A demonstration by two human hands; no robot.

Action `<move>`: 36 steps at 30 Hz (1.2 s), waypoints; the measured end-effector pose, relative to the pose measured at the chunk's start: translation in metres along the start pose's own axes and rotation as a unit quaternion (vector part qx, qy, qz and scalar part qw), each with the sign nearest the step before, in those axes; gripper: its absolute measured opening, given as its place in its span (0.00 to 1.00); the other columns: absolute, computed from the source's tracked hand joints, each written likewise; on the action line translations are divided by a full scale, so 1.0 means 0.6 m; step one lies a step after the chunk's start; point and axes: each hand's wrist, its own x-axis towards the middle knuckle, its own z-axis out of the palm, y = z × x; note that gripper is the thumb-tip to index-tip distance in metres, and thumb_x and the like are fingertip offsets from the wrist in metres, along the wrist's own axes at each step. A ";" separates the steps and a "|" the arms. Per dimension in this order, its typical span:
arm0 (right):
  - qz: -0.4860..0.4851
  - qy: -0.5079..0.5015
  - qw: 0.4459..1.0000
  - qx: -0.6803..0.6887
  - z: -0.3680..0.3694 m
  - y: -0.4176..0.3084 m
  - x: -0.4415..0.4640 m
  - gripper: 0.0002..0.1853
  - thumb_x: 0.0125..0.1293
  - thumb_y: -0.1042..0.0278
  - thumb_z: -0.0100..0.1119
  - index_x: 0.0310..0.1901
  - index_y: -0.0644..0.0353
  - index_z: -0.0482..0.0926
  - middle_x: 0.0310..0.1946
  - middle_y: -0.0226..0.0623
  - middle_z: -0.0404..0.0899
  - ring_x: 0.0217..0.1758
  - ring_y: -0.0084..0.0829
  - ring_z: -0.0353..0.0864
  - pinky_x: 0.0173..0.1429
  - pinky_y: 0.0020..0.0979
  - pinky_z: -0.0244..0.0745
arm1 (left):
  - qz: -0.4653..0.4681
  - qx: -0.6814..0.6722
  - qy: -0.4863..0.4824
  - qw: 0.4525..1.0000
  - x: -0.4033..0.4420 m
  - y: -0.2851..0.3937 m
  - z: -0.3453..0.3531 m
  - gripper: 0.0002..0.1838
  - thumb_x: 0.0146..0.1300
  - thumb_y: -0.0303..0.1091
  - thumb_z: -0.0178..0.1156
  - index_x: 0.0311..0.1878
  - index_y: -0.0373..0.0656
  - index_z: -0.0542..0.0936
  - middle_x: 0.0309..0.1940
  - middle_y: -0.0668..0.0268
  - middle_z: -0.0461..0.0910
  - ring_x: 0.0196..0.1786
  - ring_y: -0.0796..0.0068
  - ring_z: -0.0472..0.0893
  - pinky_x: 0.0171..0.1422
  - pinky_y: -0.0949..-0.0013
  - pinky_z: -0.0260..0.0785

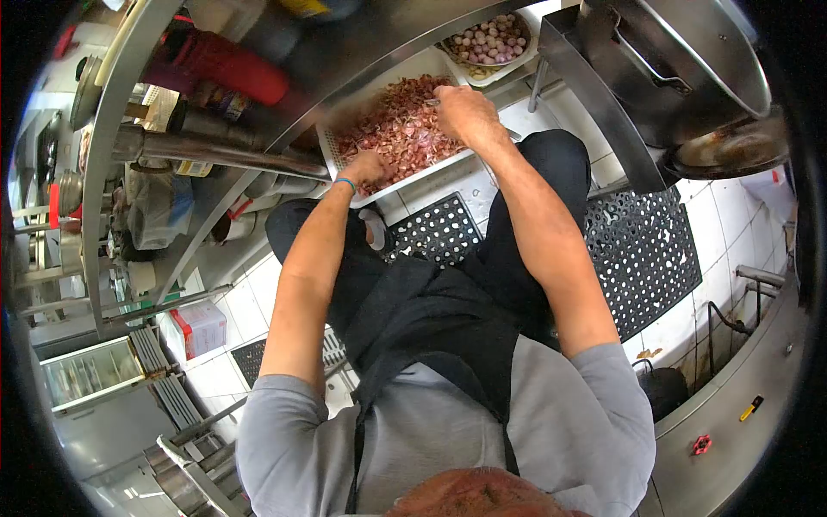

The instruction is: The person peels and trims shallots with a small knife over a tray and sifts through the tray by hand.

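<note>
A white plastic crate [439,169] sits low in front of me, spread with small reddish-purple shallots [405,125] and loose skins. My left hand [366,168] is at the crate's near left corner, its fingers curled down among the shallots; what they grip is hidden. Above the right side of the crate, my right hand [467,114] is closed, with a bit of something shiny showing by its fingers, too small to name. A round bowl of peeled shallots [491,41] stands beyond the crate at the upper right.
A steel counter edge [379,53] overhangs the crate. To the right, a large steel pot [672,69] rests on a metal stand [594,103]. Perforated black mats [642,258] lie on the white tiles. Shelving [103,189] and a white-and-red box [198,329] are on the left.
</note>
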 end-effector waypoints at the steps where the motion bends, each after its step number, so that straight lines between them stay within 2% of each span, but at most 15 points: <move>1: 0.006 -0.005 1.000 -0.003 -0.007 -0.002 -0.003 0.13 0.61 0.75 0.54 0.47 0.62 0.80 0.48 0.52 0.81 0.54 0.48 0.81 0.56 0.44 0.77 | -0.010 -0.084 0.019 0.996 0.011 0.004 0.023 0.10 0.52 0.33 0.63 0.36 0.43 0.87 0.34 0.55 0.85 0.38 0.61 0.84 0.46 0.62 0.77; 2: 0.011 -0.011 1.000 -0.007 -0.010 -0.003 -0.004 0.13 0.61 0.75 0.54 0.47 0.62 0.80 0.48 0.53 0.81 0.54 0.48 0.81 0.57 0.45 0.77 | -0.019 -0.168 0.037 0.985 0.024 0.007 0.043 0.10 0.51 0.31 0.63 0.37 0.44 0.87 0.36 0.56 0.86 0.38 0.63 0.84 0.47 0.63 0.77; 5: 0.016 -0.028 0.999 -0.018 -0.005 -0.003 0.000 0.12 0.62 0.74 0.54 0.47 0.63 0.80 0.47 0.52 0.81 0.53 0.48 0.82 0.56 0.45 0.77 | 0.009 -0.265 0.070 0.962 0.046 0.069 0.055 0.12 0.48 0.35 0.68 0.39 0.53 0.88 0.37 0.62 0.86 0.40 0.60 0.84 0.50 0.63 0.76; 8: 0.004 -0.045 0.999 -0.024 -0.005 -0.004 -0.001 0.11 0.62 0.74 0.53 0.45 0.63 0.81 0.46 0.53 0.81 0.52 0.48 0.82 0.55 0.46 0.78 | 0.035 -0.121 0.131 0.983 0.102 0.076 0.094 0.12 0.48 0.31 0.66 0.39 0.51 0.88 0.37 0.58 0.86 0.41 0.57 0.83 0.52 0.61 0.75; 12: 0.003 -0.017 1.000 -0.021 0.006 0.001 0.004 0.11 0.61 0.74 0.54 0.43 0.63 0.81 0.45 0.54 0.81 0.51 0.49 0.82 0.54 0.46 0.78 | -0.069 -0.087 0.187 0.976 0.084 0.112 0.024 0.14 0.43 0.26 0.65 0.36 0.50 0.88 0.37 0.52 0.84 0.41 0.53 0.83 0.52 0.59 0.76; 15: 0.008 -0.006 1.000 -0.027 0.005 -0.003 0.004 0.11 0.60 0.74 0.54 0.44 0.63 0.80 0.45 0.55 0.81 0.50 0.49 0.82 0.54 0.45 0.78 | -0.027 -0.114 0.195 0.974 0.112 0.056 0.025 0.13 0.42 0.25 0.66 0.35 0.49 0.87 0.38 0.52 0.84 0.42 0.54 0.83 0.51 0.59 0.76; 19: 0.009 -0.021 0.999 -0.031 0.004 -0.015 0.013 0.11 0.61 0.74 0.54 0.45 0.62 0.80 0.45 0.54 0.81 0.51 0.49 0.82 0.54 0.46 0.78 | -0.013 -0.077 0.100 0.992 0.094 0.068 -0.003 0.21 0.41 0.20 0.62 0.42 0.48 0.86 0.37 0.49 0.83 0.45 0.52 0.84 0.53 0.60 0.76; 22: 0.009 -0.038 0.999 -0.032 0.013 -0.017 0.020 0.17 0.61 0.72 0.53 0.52 0.55 0.80 0.48 0.53 0.81 0.53 0.49 0.81 0.57 0.46 0.76 | -0.016 -0.017 0.082 0.996 0.126 0.043 0.054 0.21 0.45 0.28 0.66 0.45 0.59 0.86 0.45 0.54 0.83 0.49 0.54 0.82 0.54 0.57 0.76; 25: 0.011 -0.042 0.998 -0.036 0.018 -0.021 0.021 0.19 0.61 0.72 0.53 0.55 0.52 0.80 0.48 0.53 0.81 0.53 0.50 0.81 0.58 0.46 0.76 | 0.028 0.043 0.155 0.987 0.055 0.108 0.026 0.19 0.51 0.32 0.64 0.48 0.62 0.86 0.54 0.57 0.77 0.55 0.52 0.77 0.58 0.57 0.74; 26: 0.012 -0.042 0.998 -0.038 0.018 -0.022 0.021 0.19 0.61 0.72 0.53 0.55 0.52 0.80 0.47 0.53 0.81 0.52 0.50 0.81 0.58 0.46 0.76 | -0.021 0.017 0.118 0.993 0.059 0.113 0.034 0.17 0.55 0.35 0.63 0.49 0.63 0.85 0.59 0.59 0.71 0.60 0.50 0.71 0.62 0.50 0.70; 29: -0.008 -0.026 0.999 -0.029 0.023 -0.018 0.018 0.11 0.59 0.74 0.56 0.44 0.63 0.81 0.45 0.54 0.81 0.51 0.51 0.82 0.54 0.46 0.78 | -0.056 0.028 0.134 0.989 0.081 0.111 0.061 0.15 0.57 0.36 0.61 0.49 0.60 0.85 0.59 0.59 0.71 0.61 0.51 0.71 0.62 0.40 0.65; 30: -0.010 -0.022 0.999 -0.035 0.028 -0.013 0.020 0.14 0.60 0.73 0.56 0.47 0.60 0.80 0.45 0.54 0.82 0.50 0.51 0.82 0.55 0.47 0.78 | -0.071 0.078 0.135 0.985 0.079 0.120 0.057 0.14 0.58 0.36 0.59 0.47 0.54 0.85 0.58 0.59 0.73 0.63 0.52 0.69 0.61 0.35 0.63; 32: -0.014 -0.015 0.999 -0.049 0.038 -0.006 0.025 0.19 0.61 0.71 0.55 0.55 0.53 0.80 0.45 0.54 0.82 0.50 0.51 0.82 0.55 0.48 0.77 | -0.067 0.058 0.142 0.986 0.070 0.131 0.048 0.13 0.58 0.36 0.59 0.45 0.50 0.85 0.57 0.59 0.73 0.63 0.52 0.69 0.61 0.37 0.64; 35: -0.004 -0.034 0.999 -0.039 0.019 -0.021 0.013 0.12 0.58 0.73 0.56 0.43 0.63 0.81 0.46 0.55 0.81 0.51 0.51 0.82 0.54 0.46 0.78 | -0.062 0.063 0.167 0.982 0.071 0.127 0.047 0.12 0.58 0.35 0.58 0.43 0.46 0.85 0.56 0.57 0.74 0.62 0.52 0.70 0.59 0.41 0.67; 36: 0.002 -0.030 0.999 -0.043 0.019 -0.023 0.013 0.12 0.58 0.73 0.56 0.44 0.63 0.80 0.46 0.55 0.81 0.51 0.51 0.82 0.54 0.46 0.78 | -0.061 0.070 0.177 0.980 0.075 0.120 0.056 0.12 0.58 0.34 0.58 0.42 0.45 0.85 0.55 0.57 0.75 0.62 0.52 0.71 0.59 0.43 0.68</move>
